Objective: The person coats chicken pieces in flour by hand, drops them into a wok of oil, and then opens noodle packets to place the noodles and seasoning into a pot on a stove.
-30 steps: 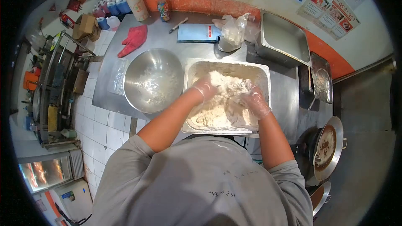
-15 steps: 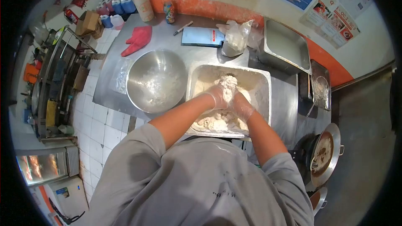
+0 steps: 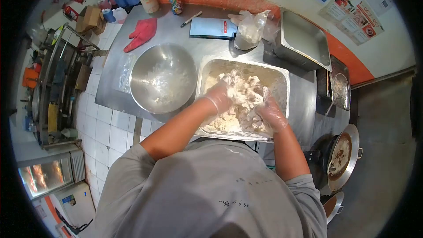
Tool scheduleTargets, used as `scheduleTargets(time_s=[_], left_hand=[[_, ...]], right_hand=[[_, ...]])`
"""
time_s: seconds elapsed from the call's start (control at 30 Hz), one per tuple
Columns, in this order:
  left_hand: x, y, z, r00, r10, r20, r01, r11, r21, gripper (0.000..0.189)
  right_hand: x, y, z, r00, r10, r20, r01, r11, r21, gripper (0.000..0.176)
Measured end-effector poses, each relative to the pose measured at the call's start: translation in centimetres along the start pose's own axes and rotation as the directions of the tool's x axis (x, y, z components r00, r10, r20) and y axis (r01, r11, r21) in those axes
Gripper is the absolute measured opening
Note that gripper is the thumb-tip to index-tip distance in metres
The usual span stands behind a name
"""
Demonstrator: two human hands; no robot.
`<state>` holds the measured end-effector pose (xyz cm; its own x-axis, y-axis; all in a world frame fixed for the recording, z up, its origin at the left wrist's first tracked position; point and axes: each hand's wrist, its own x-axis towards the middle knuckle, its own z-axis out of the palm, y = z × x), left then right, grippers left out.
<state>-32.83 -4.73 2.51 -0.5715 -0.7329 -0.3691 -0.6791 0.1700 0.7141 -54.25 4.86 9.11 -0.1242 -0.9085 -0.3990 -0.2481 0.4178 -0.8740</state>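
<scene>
Working in the floury heap [image 3: 242,89] now, both hands in clear plastic gloves: the left hand [image 3: 218,99] is at one side, the right hand [image 3: 272,112] at the other, well inside the white-dusted metal pan [image 3: 275,78]. The hands are apart, with the pale, lumpy pieces between them; fingers reach into the coating, but how tightly either hand closes on anything, I cannot tell, because flour and lumps hide the tips. It looks like a turning-and-coating stage, judging by the loose flour around those clumps. And the heap sits right in the pan, clumps towards the middle, more powder spread nearer the person's body. Handling it from here calls for both palms low and cupped, the lumps supported from two sides, and any lift modest, so that flour falls back within the rim. Just beside the pan, on the left, there's the wide steel bowl [image 3: 163,68], powdery residue inside; beyond, a clear bag [image 3: 250,31] with something whitish in it, a blue packet [image 3: 209,27] next to that, and all of it on the steel table [image 3: 302,101].
</scene>
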Motion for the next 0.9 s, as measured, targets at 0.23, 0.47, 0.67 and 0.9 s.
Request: scheduleTargets(time_s=[0.23, 0.47, 0.67, 0.9], left_hand=[[-4.2, 6.0, 1.4, 0.861, -0.260, 0.438, -0.082, 0.777, 0.624, 0.070], [-2.7, 5.8, 3.0, 0.941, -0.136, 0.309, -0.036, 0.870, 0.491, 0.113], [-0.4, 0.7, 0.5, 1.000, -0.004, 0.000, 0.004, 0.988, -0.153, 0.079], [-0.9, 4.3, -3.3, 0.981, -0.190, -0.036, 0.192, 0.978, 0.086, 0.068]], right_hand=[[1.3, 3.3, 3.4, 0.900, 0.323, 0.294, 0.147, 0.409, -0.900, 0.080], [1.6, 3.2, 3.8, 0.936, 0.177, 0.304, 0.087, 0.720, -0.688, 0.087], [1.3, 3.7, 1.1, 0.998, -0.059, 0.028, 0.063, 0.982, -0.179, 0.050], [2.3, 2.5, -0.2, 0.995, -0.051, 0.085, 0.033, 0.979, 0.200, 0.036]])
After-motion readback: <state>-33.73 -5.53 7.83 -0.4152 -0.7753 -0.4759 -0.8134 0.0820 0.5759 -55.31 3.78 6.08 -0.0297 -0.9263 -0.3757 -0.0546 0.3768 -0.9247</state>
